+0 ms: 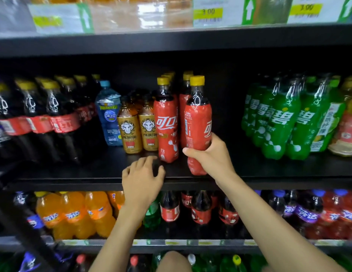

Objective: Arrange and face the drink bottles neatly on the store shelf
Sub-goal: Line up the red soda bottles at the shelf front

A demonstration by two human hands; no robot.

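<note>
My right hand (209, 154) grips a red cola bottle with a yellow cap (198, 116) near its base, at the front edge of the black middle shelf (92, 169). The bottle's label is turned partly sideways. Just to its left stands a second red cola bottle (166, 122) with its label facing out, and more yellow-capped ones stand behind. My left hand (142, 177) rests on the shelf edge with loosely curled fingers, holding nothing, below that second bottle.
Two gold Predator bottles (138, 128) and a blue water bottle (109, 112) stand to the left, then large dark cola bottles (43, 118). Green Sprite bottles (279, 118) fill the right. An open gap lies between the cola and Sprite. Orange and cola bottles line the shelf below.
</note>
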